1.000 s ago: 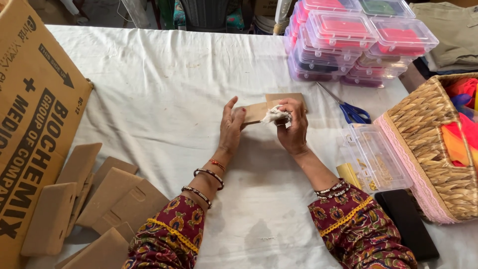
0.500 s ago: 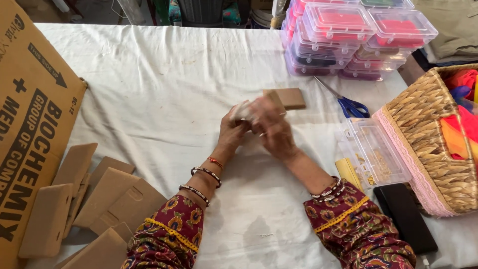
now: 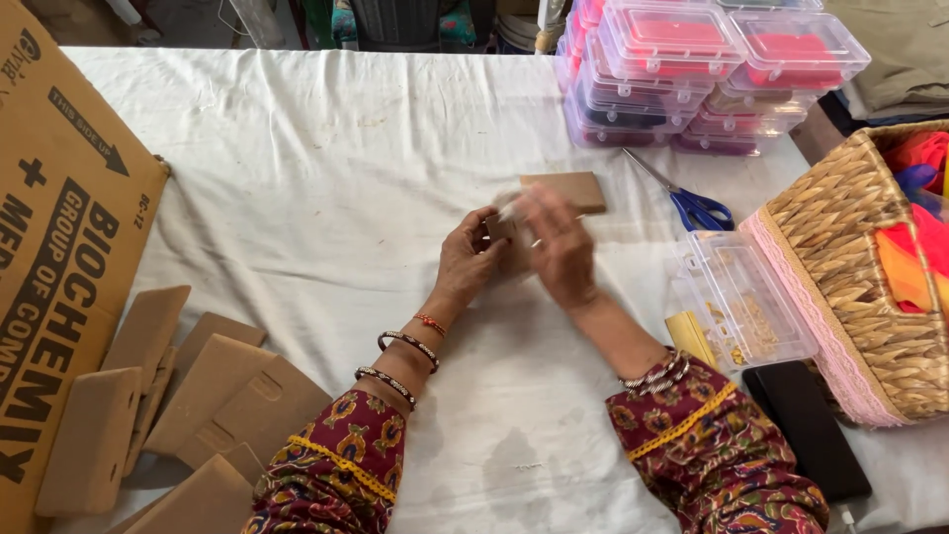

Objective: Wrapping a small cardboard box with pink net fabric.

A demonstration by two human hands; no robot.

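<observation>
I see both hands' grip, left hand (image 3: pixel 473 259) and right hand (image 3: pixel 556 247), clamped on a small, light, stiff cardboard piece (image 3: pixel 502 226); I'd pinch its edges

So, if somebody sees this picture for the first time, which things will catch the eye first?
Probably the two hands meeting mid-table: the left hand and right hand hold a small brown piece between them. Then bright colour pulls the eye: the stack of clear boxes with red contents at the far edge, and the woven basket of coloured cloth on the right.
</observation>
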